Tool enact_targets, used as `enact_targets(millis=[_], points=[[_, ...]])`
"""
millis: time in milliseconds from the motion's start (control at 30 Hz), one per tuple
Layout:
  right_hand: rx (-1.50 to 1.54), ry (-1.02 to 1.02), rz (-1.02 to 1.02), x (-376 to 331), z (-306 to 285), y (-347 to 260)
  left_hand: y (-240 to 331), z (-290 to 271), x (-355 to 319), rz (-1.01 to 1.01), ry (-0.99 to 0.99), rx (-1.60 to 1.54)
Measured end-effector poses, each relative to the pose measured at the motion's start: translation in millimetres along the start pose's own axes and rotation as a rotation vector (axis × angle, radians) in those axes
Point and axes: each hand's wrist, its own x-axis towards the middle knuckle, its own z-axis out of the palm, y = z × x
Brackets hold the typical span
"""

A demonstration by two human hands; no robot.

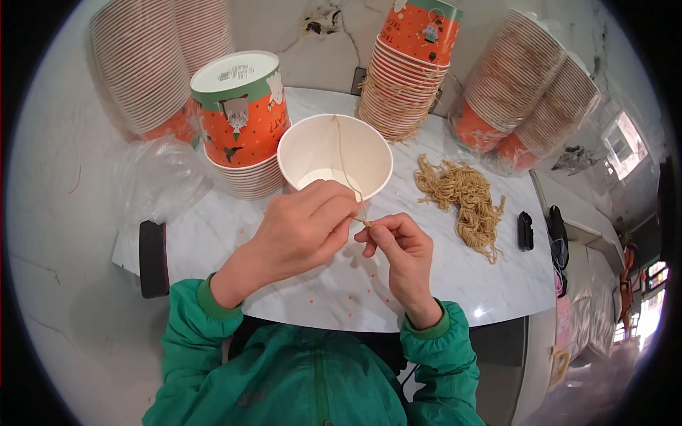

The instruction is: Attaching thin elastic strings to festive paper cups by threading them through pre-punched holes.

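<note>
A paper bucket (298, 145) with a white inside stands tilted toward me, just beyond my hands. Across its opening runs a tan string (343, 162), from near the far rim down to my fingers. My left hand (302, 221) is closed, pinching the string close to the bucket's near rim. In my right hand (403, 248), thumb and forefinger press together on the same string, where it looks knotted or looped. The bucket's near side is partly hidden behind my left hand. To the right lies a loose heap of tan strings (465, 202).
Upside-down orange-and-green buckets (241, 124) are stacked at left. Another stack (405, 78), with strings over it, stands at the back. Plastic-wrapped stacks (515, 78) stand at far right. A black case (153, 259) is at the left edge, a small black object (525, 231) at right.
</note>
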Motion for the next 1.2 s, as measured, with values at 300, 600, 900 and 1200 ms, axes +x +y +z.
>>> enact_targets(millis=[300,600,900,1200], points=[[-0.230,-0.035,-0.041,-5.0,3.8,1.6,-5.8,10.2,-7.3,-0.055,0.082,-0.082],[-0.453,-0.064,-0.231,-4.6,5.3,-0.2,-9.0,20.7,-10.4,-0.114,0.198,-0.067],[-1.040,-0.065,-0.807,22.1,-5.9,-21.3,-10.4,11.0,-16.1,-0.096,0.110,-0.147],[-1.247,-0.132,-1.025,51.8,-4.7,-4.6,-9.1,1.9,-20.5,-0.196,0.125,-0.366]])
